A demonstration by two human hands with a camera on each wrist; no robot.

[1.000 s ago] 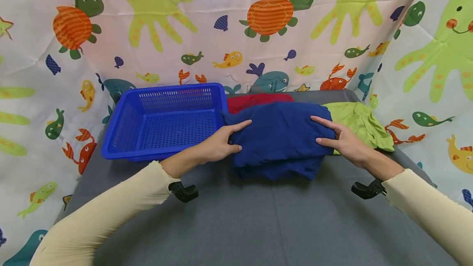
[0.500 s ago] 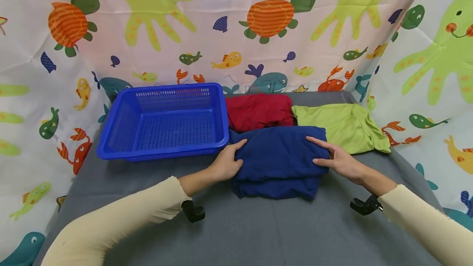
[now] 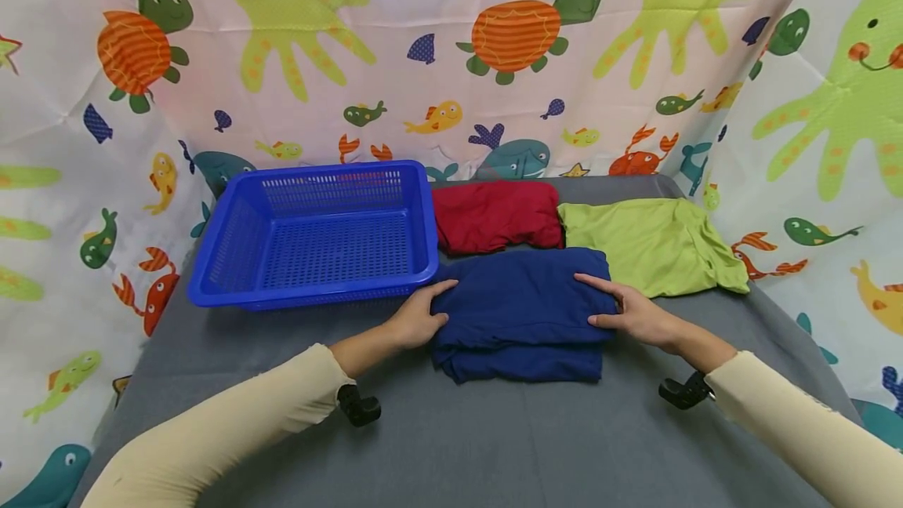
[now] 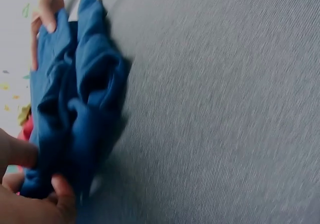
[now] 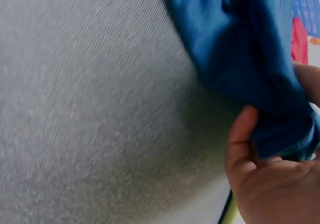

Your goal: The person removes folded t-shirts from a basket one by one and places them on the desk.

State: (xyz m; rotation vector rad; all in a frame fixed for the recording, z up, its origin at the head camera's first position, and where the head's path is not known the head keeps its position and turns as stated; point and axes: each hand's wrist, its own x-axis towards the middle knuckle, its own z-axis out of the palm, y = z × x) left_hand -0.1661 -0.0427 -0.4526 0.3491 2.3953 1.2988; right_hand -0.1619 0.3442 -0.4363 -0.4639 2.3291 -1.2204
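A folded navy-blue cloth (image 3: 522,300) lies on the grey table in front of the basket's right end, a lower layer showing along its near edge. My left hand (image 3: 416,320) grips its left end, thumb on the near side and index finger on top. At the opposite end, my right hand (image 3: 635,316) holds the cloth between thumb and fingers. The right wrist view shows the thumb of the right hand (image 5: 275,184) against the cloth's folded corner (image 5: 280,134). Loose folds of the blue cloth (image 4: 60,83) show side-on in the left wrist view.
A blue plastic basket (image 3: 313,288) with slotted walls stands at the left, nothing in it. Behind the blue cloth lies a folded red cloth (image 3: 497,214). A lime-green cloth (image 3: 656,245) is spread at the right. Sea-animal curtains (image 3: 437,45) enclose the table (image 3: 522,445).
Both hands have brought the blue cloth down and toward me, off the red and green cloths. In the last half second it has shifted slightly left and its near edge lies flatter.
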